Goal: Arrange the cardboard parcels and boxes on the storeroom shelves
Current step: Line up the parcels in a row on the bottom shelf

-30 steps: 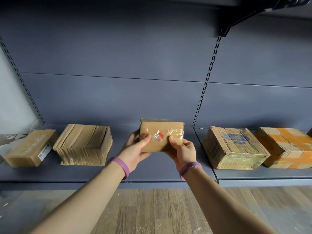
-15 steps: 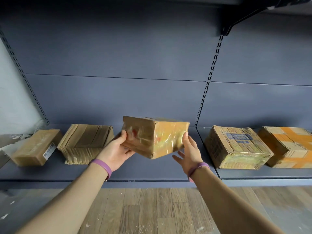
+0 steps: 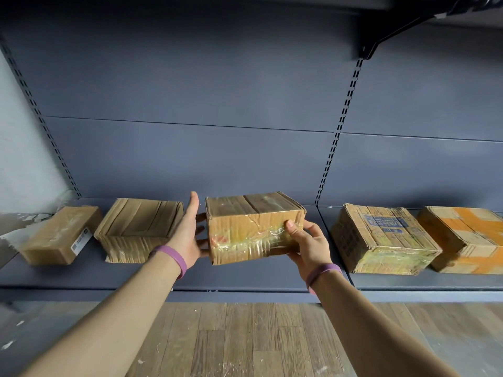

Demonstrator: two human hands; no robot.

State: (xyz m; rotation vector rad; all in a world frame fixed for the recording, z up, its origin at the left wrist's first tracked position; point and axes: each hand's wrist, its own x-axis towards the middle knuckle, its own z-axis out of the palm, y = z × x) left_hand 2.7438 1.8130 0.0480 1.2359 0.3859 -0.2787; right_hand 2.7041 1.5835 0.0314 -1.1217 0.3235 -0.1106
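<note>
**Taped box in your hands at the middle of the shelf**

A grey-blue back panel (image 3: pixel 190 77) fills most of your view, split by a slotted upright (image 3: pixel 337 131). Below it runs the shelf (image 3: pixel 245 278), and under that a wood-plank floor (image 3: pixel 245 336).

Four boxes sit on the shelf. To your right is a box with blue print (image 3: pixel 381 240), wrapped in clear tape, and just beside it an orange-taped box (image 3: pixel 468 238) at the edge of the view. To your left is a creased box (image 3: pixel 138 229), and further left a flat box (image 3: pixel 57 235) with a white label on its near side.

Between the creased box and the one with blue print, you hold the taped box (image 3: pixel 250 227) over the bare middle of the shelf, top face up and level. You cannot tell from here whether its underside touches the shelf.

Your right hand (image 3: pixel 304 240) grips its lower right corner, thumb on the front face and fingers curled round the side. Your left hand (image 3: pixel 187 235) is spread flat, with straight fingers against the box's left side.

A purple left wristband (image 3: pixel 174 257) and a matching right wristband (image 3: pixel 322 273) circle your wrists.
</note>
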